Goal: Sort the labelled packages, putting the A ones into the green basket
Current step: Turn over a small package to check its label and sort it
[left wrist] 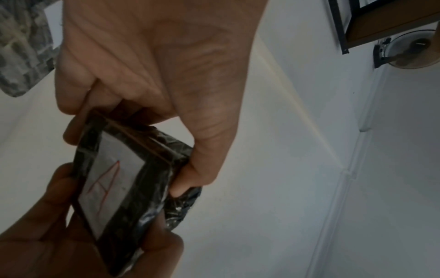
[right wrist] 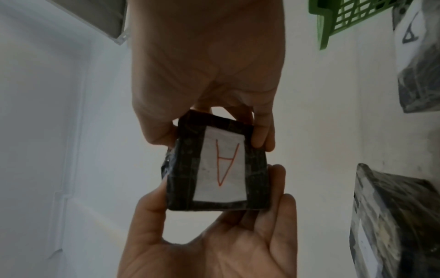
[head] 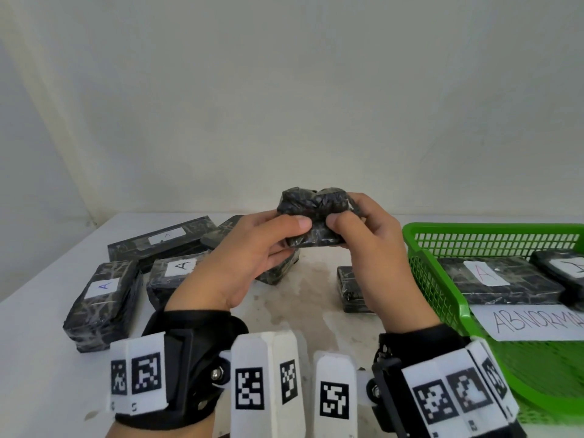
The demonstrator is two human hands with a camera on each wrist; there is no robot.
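Note:
A small black-wrapped package (head: 316,210) is held up over the middle of the table between both hands. My left hand (head: 294,232) pinches its left end with thumb in front, and my right hand (head: 338,229) pinches its right end. In the head view its label faces away. The right wrist view shows its white label with a red A (right wrist: 221,165), and the left wrist view shows the same label (left wrist: 107,180) at an angle. The green basket (head: 442,232) stands at the right and holds a long package labelled A (head: 483,273) and another package (head: 565,270).
Several black packages lie on the white table (head: 316,298): two labelled A at the left (head: 104,289) (head: 180,270), a long one behind them (head: 164,240), one under my hands (head: 278,273), one beside the basket (head: 350,289). A paper sign (head: 537,320) lies in the basket.

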